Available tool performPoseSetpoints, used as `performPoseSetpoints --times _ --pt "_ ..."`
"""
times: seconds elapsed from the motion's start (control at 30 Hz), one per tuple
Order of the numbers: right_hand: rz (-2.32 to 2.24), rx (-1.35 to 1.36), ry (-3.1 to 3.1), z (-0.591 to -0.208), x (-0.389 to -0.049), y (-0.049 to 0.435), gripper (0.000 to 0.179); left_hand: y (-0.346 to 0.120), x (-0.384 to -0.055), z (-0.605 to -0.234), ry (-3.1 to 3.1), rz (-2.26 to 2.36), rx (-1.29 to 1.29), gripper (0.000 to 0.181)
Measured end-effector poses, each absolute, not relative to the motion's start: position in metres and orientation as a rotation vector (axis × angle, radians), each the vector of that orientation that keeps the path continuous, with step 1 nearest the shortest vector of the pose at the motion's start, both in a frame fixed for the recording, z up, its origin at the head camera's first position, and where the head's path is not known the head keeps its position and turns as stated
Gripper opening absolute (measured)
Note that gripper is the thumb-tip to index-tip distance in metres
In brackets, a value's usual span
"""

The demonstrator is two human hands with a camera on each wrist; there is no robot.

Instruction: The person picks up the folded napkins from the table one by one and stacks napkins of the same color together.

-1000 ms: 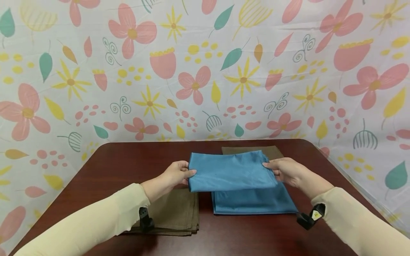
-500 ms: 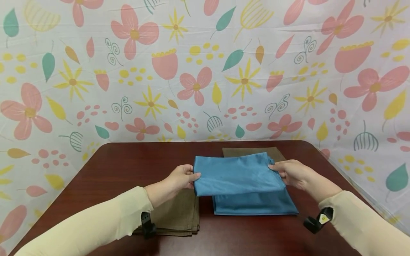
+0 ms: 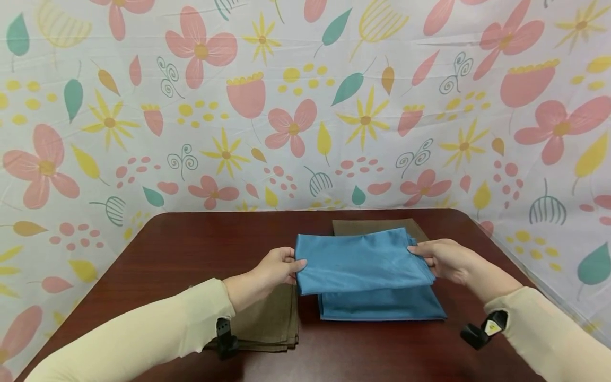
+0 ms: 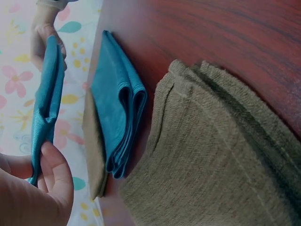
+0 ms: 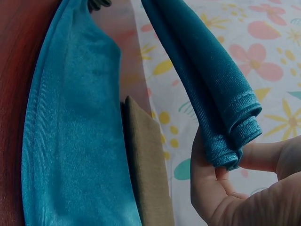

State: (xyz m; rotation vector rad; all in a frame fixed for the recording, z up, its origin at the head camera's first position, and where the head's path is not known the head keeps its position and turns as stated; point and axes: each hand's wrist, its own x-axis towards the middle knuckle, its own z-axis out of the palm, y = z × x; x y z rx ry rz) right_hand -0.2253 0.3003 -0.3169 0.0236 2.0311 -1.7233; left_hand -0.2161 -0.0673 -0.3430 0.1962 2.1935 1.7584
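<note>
At the left of the head view a pale sleeve (image 3: 133,329) reaches over the table (image 3: 191,239), with a black wrist device (image 3: 226,339) at its cuff. Just beyond lies a folded brown cloth (image 3: 267,321), partly hidden by the arm; the left wrist view shows its several layers, though whether it is one cloth or more I cannot tell.

The left hand (image 3: 277,266) pinches the left end of the upper blue cloth (image 3: 360,262), thumb in front, fingers clamped behind. This folded cloth is stretched between both hands, above the lower blue cloth (image 3: 382,307) on the table. From the head they overlap; the left wrist view shows a gap between them, and the looped folds of the lower one. A bare strip of tabletop separates it from the near brown cloth.

Past it, towards the table's far edge, lies a second brown bundle (image 3: 377,227), half covered from above but seen side-on in both wrist views.

The right hand (image 3: 451,261) clamps the other end between thumb and fingers; its wrist view shows the stacked folds there. Table shows between this arm and the right edge. Furthest right are a second device (image 3: 482,330) and sleeve.
</note>
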Motion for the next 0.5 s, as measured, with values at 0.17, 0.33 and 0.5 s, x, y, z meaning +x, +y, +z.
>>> performPoseSetpoints --times 0.17,0.33,0.5 --pt "-1.711 0.000 2.018 -0.319 -0.225 0.304 0.078 -0.065 -0.217 -0.346 2.157 1.756 0.200 0.017" --pt "-1.698 -0.007 2.027 -0.321 -0.225 0.310 0.078 -0.061 -0.217 -0.351 2.125 1.761 0.215 0.019" --pt "-1.682 -0.005 2.028 -0.325 -0.226 0.317 0.081 -0.057 -0.216 -0.354 2.105 1.762 0.227 0.019"
